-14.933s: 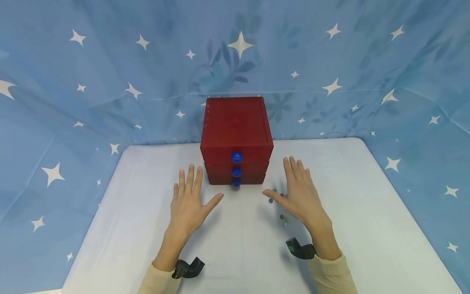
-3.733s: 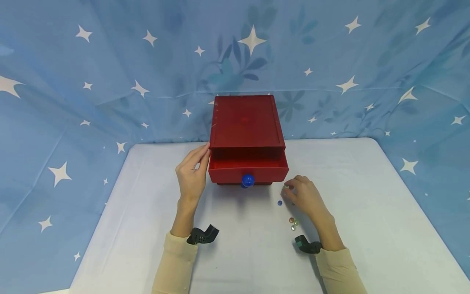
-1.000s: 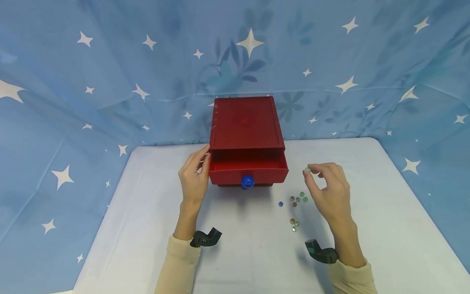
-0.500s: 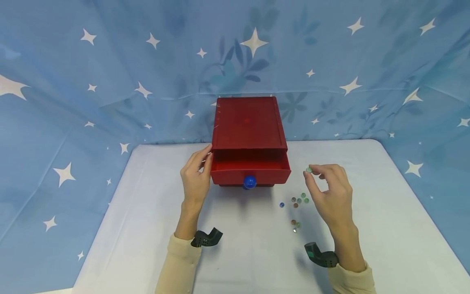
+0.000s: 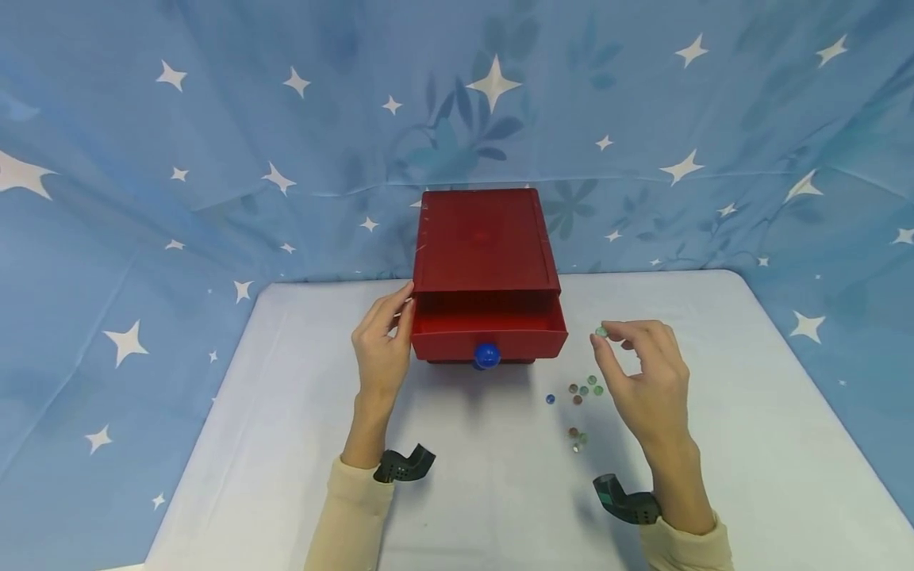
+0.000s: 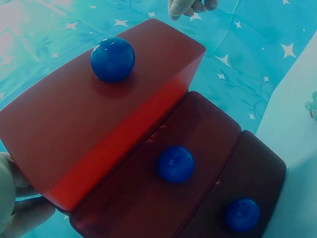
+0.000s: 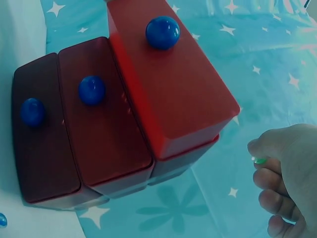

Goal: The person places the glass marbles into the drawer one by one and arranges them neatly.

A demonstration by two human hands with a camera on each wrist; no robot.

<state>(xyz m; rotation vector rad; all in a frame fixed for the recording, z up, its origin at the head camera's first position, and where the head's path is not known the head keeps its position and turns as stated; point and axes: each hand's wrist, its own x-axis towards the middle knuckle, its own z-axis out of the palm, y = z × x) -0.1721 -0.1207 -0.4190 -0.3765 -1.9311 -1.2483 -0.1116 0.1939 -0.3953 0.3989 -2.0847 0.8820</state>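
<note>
A red three-drawer box (image 5: 484,238) stands at the back of the white table (image 5: 750,412). Its top drawer (image 5: 489,333) is pulled out, with a blue knob (image 5: 487,355) on the front. My left hand (image 5: 382,349) rests its fingers against the box's left side by the drawer. My right hand (image 5: 643,377) is raised to the right of the drawer and pinches a green marble (image 5: 601,331) between thumb and forefinger; the marble (image 7: 259,160) shows at the fingertips in the right wrist view. Several marbles (image 5: 581,389) lie on the table below that hand.
A blue marble (image 5: 550,399) and a few more marbles (image 5: 575,436) lie nearer me. The two lower drawers (image 6: 198,168) are shut, each with a blue knob. A star-patterned blue cloth (image 5: 214,159) hangs behind and beside the table.
Over the last second, hardly anything has moved: the right hand keeps the green marble held up beside the drawer. Earlier, the top drawer was pulled out and the marble was lifted from the table.
</note>
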